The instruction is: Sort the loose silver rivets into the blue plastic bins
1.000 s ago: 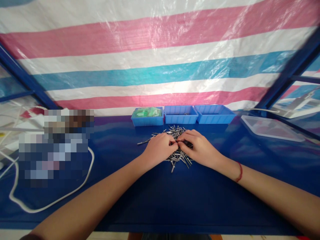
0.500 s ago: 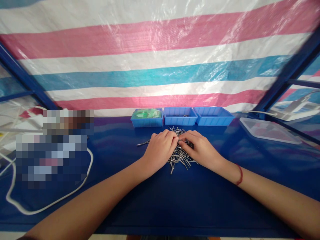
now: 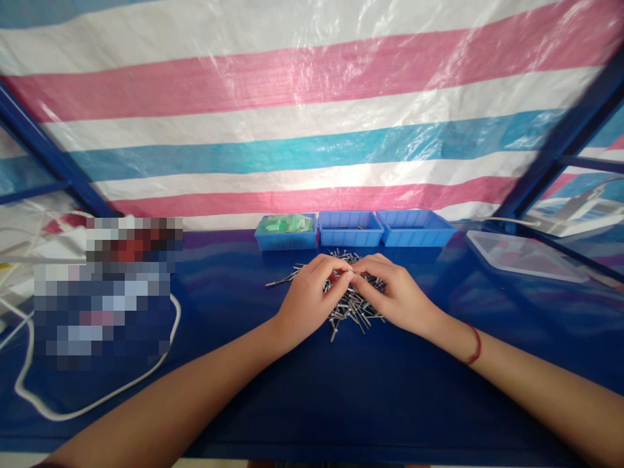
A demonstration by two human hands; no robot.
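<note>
A pile of thin silvery metal pins that look like blind rivets lies on the blue table, partly hidden beneath both hands. Over its left side is my left hand, thumb and forefinger pinched together. My right hand is over the right side, also in a pinch. The fingertips of the two hands meet above the middle of the pile. Whatever is between them is too small and covered to make out. A few pins stick out to the left of my left hand.
Behind the pile stand three blue bins: a left bin with green packets, a middle bin with a few pins, and a right bin. A clear plastic lid lies right. A white cable loops at left beside a blurred-out area.
The thumb and forefinger of my left hand have arched apart, leaving a gap behind their pinched tips. Both hands stay over the pile with their fingertips together.
</note>
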